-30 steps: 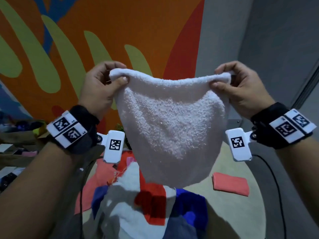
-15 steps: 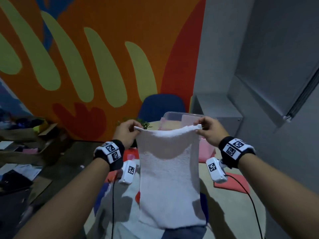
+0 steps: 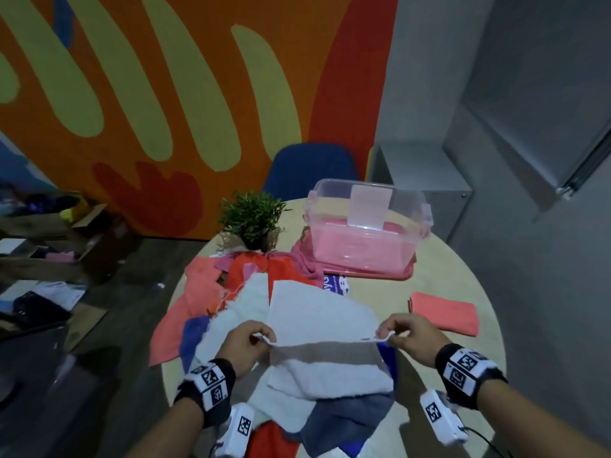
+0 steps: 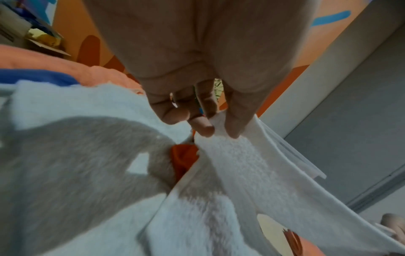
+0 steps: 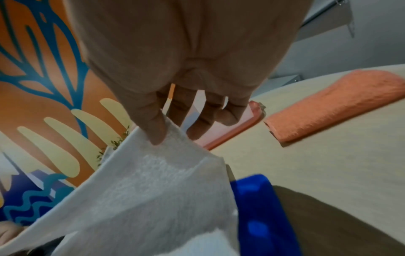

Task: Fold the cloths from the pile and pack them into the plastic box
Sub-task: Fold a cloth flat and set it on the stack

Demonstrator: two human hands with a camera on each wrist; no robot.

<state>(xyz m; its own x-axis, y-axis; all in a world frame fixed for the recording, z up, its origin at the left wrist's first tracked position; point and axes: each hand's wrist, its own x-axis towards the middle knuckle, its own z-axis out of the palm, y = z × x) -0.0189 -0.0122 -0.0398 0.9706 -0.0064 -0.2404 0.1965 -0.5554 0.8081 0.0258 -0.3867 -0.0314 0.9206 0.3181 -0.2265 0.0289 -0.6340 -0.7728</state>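
Observation:
A white terry cloth is stretched between both hands low over the pile of orange, white and blue cloths on the round table. My left hand pinches its near left corner, thumb and fingers on the cloth in the left wrist view. My right hand pinches the near right corner, thumb on top of the cloth. The far half lies out over the pile, the near half hangs under the held edge. The clear plastic box, holding pink cloth, stands at the back on a pink lid.
A folded orange cloth lies on the table to the right. A small potted plant stands behind the pile, left of the box. A blue chair is behind the table. Cardboard boxes and clutter sit on the floor at left.
Both hands came down from face height to just above the pile and toward me. The white cloth, hanging straight before, now lies partly spread over the pile with its far end laid out.

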